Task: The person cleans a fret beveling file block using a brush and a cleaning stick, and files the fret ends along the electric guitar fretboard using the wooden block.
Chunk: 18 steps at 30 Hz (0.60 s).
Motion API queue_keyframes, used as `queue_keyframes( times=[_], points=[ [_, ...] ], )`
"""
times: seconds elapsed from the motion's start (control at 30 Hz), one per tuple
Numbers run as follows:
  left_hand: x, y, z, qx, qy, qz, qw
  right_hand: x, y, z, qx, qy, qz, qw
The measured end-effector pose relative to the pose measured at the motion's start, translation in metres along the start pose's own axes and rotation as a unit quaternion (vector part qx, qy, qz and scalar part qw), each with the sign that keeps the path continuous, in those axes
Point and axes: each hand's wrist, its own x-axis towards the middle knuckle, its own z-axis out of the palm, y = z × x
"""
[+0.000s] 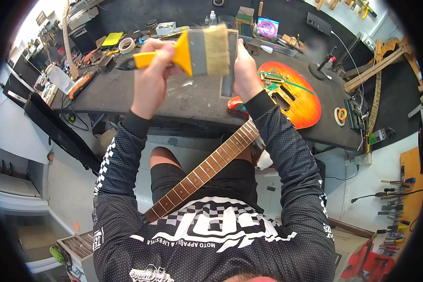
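My left hand [156, 70] is closed around the yellow handle of a wide paintbrush [195, 52]. Its pale bristles point to the right and lie in front of a long, flat dark bar with light edges [227, 87]. My right hand [245, 70] grips that bar along its right side; most of its fingers are hidden. Across my lap rests a guitar neck [204, 171], fretted side up, its upper end close to my right forearm. An orange sunburst guitar body [298, 101] with green tape lies on the bench to the right of my right hand.
The dark workbench [188, 101] carries a red object [237, 105] near its front edge, tape rolls [126, 45] at left and more tape [340, 116] at right. A utility knife [82, 85] sits at left. Guitar necks [378, 66] stand at far right; tools [392, 207] hang lower right.
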Motion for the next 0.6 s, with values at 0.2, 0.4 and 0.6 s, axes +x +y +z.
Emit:
queue_keyframes(
  times=[0.2,0.4,0.6],
  points=[
    [-0.009,0.005,-0.02,0.009,-0.021,0.01,1.0,0.016,0.008,-0.049,0.119,-0.156,0.005,0.981],
    [-0.016,0.004,-0.032,0.071,-0.106,-0.054,0.99,0.006,0.002,-0.029,0.094,-0.116,0.032,0.988],
    [-0.018,0.01,-0.008,0.03,-0.096,-0.039,0.994,-0.017,-0.008,0.006,-0.021,-0.025,0.046,0.998]
  ],
)
